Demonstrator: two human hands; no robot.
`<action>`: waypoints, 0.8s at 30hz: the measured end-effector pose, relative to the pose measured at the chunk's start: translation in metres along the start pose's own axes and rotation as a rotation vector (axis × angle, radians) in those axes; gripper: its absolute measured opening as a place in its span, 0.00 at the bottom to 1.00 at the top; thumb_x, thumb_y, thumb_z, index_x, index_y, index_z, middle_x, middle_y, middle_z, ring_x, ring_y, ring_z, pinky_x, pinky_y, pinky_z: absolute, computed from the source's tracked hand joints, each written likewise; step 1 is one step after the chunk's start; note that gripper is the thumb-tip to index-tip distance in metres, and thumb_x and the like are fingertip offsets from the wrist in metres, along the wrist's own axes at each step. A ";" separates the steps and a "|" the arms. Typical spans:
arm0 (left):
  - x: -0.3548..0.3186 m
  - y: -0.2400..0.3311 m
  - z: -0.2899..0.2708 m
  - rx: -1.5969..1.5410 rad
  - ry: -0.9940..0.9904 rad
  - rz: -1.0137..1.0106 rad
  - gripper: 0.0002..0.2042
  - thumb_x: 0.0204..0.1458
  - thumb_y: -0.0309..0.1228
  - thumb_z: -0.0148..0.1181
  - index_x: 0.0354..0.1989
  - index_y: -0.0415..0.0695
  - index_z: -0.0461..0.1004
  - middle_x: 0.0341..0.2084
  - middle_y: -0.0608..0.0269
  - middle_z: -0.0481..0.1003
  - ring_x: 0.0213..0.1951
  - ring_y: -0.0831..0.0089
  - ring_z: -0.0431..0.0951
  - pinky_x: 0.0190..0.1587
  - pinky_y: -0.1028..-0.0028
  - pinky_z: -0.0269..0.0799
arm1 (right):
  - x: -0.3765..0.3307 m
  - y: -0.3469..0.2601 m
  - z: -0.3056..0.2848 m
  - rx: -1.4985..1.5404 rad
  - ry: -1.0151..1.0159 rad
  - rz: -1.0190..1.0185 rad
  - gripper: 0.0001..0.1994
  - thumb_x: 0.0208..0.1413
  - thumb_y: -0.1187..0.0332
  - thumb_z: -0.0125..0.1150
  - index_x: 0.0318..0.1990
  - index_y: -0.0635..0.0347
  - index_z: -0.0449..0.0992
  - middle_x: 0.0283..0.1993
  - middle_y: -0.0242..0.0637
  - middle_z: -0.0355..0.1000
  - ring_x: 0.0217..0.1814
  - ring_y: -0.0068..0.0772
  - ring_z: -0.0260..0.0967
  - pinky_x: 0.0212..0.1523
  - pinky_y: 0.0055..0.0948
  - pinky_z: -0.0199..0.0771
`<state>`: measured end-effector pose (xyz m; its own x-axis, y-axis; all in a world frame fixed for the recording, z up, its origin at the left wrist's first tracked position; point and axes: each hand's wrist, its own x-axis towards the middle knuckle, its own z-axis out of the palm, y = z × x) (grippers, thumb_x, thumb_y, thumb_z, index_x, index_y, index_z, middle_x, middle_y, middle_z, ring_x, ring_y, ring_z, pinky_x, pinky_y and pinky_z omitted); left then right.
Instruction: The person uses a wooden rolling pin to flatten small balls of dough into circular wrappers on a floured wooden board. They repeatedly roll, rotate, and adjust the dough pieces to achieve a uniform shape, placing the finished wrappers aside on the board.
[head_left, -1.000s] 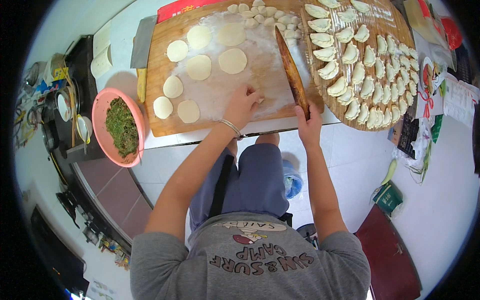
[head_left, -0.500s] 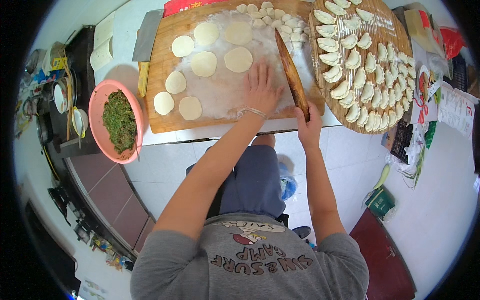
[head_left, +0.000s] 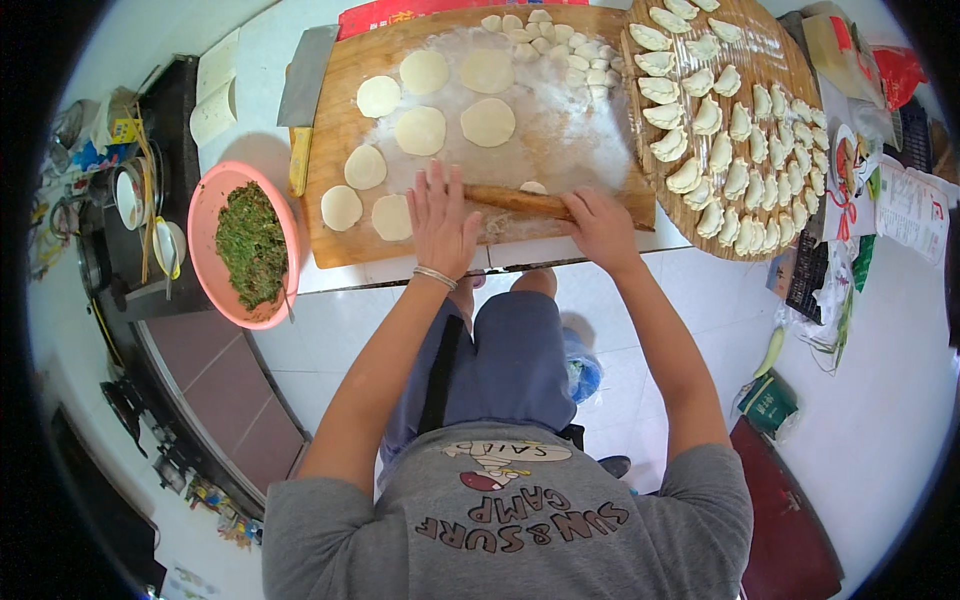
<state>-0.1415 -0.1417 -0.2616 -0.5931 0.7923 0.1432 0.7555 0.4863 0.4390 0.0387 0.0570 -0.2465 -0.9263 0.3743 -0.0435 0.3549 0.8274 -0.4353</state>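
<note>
A wooden rolling pin (head_left: 520,201) lies crosswise near the front edge of the floury cutting board (head_left: 590,150). My left hand (head_left: 443,222) rests flat over its left end, fingers stretched out. At the other end, my right hand (head_left: 602,230) is closed over the pin. Just behind the pin shows part of a small dough piece (head_left: 534,187); the rest is hidden. Several rolled round wrappers (head_left: 420,131) lie on the board's left half, one (head_left: 392,217) beside my left hand. Small dough pieces (head_left: 575,58) are heaped at the back right.
Filled dumplings (head_left: 735,181) cover a round wooden board (head_left: 660,205) on the right. A pink bowl (head_left: 203,250) of green filling (head_left: 248,245) stands left, near a cleaver (head_left: 306,80). Below the table edge sits a blue bin (head_left: 583,375).
The rolling pin has swung from pointing away to lying crosswise. My left hand has moved left and nearer, off the floury surface to the pin's end. A small dough piece now shows behind it.
</note>
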 end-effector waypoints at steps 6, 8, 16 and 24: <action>0.039 -0.005 0.014 0.083 -0.147 0.003 0.33 0.58 0.46 0.49 0.69 0.43 0.52 0.70 0.52 0.48 0.71 0.52 0.46 0.70 0.53 0.40 | 0.050 -0.009 -0.008 -0.152 0.146 0.067 0.33 0.52 0.57 0.61 0.66 0.51 0.61 0.72 0.44 0.51 0.72 0.51 0.49 0.68 0.51 0.51; 0.007 -0.008 0.013 0.024 -0.208 0.025 0.33 0.58 0.47 0.48 0.69 0.44 0.53 0.70 0.51 0.49 0.70 0.51 0.47 0.70 0.55 0.42 | 0.033 -0.003 0.005 -0.202 0.122 0.065 0.34 0.54 0.57 0.58 0.69 0.50 0.57 0.74 0.44 0.48 0.73 0.52 0.47 0.70 0.52 0.47; 0.047 -0.003 0.016 0.098 -0.121 0.011 0.35 0.57 0.48 0.50 0.70 0.43 0.52 0.70 0.49 0.49 0.70 0.49 0.48 0.69 0.52 0.42 | 0.066 -0.006 0.004 -0.270 0.217 0.162 0.30 0.60 0.55 0.49 0.70 0.44 0.55 0.75 0.43 0.46 0.74 0.55 0.45 0.71 0.56 0.40; -0.004 0.001 0.006 0.085 -0.136 0.070 0.37 0.55 0.53 0.51 0.69 0.46 0.53 0.69 0.50 0.51 0.70 0.50 0.49 0.68 0.50 0.42 | 0.004 -0.010 0.003 -0.134 0.077 -0.068 0.29 0.55 0.58 0.57 0.63 0.55 0.62 0.67 0.45 0.57 0.67 0.55 0.54 0.64 0.52 0.55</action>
<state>-0.1371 -0.1422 -0.2670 -0.4997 0.8649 0.0465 0.8178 0.4534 0.3544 0.0316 0.0494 -0.2448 -0.9380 0.3424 0.0533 0.3103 0.8985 -0.3106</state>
